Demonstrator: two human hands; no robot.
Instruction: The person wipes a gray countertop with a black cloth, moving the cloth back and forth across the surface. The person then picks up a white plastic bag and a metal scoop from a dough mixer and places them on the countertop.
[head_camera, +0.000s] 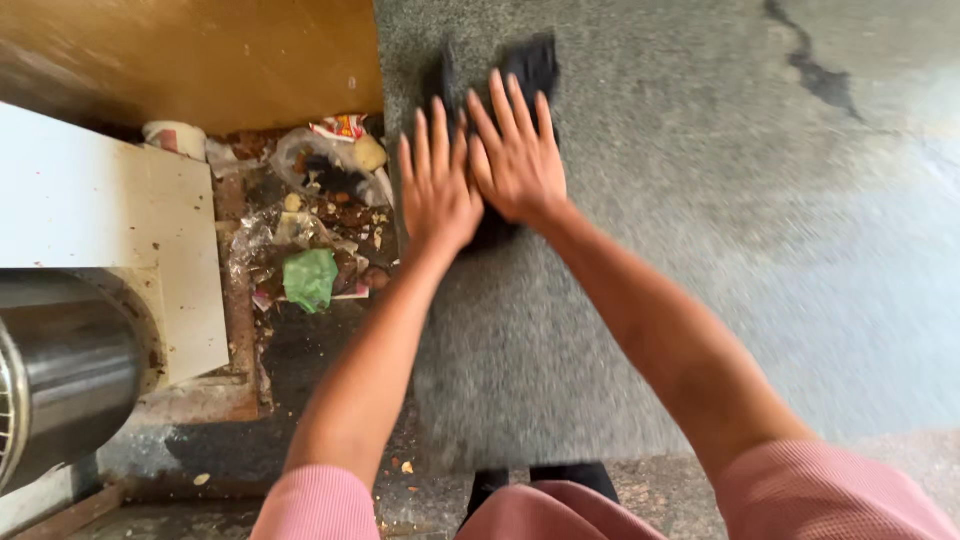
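On the grey speckled stone tabletop (620, 330) lies a dark crumpled cloth (525, 70), and both hands press it flat. Left hand (437, 190) and right hand (517, 155) are spread open, gripping nothing, side by side. Beside the slab's left edge, down low, sits a heap of rubbish with a green scrap (308, 278).

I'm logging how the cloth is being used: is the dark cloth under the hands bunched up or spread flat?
Bunched: the dark cloth shows crumpled edges beyond both hands, left hand and right hand, pressed on the grey slab.
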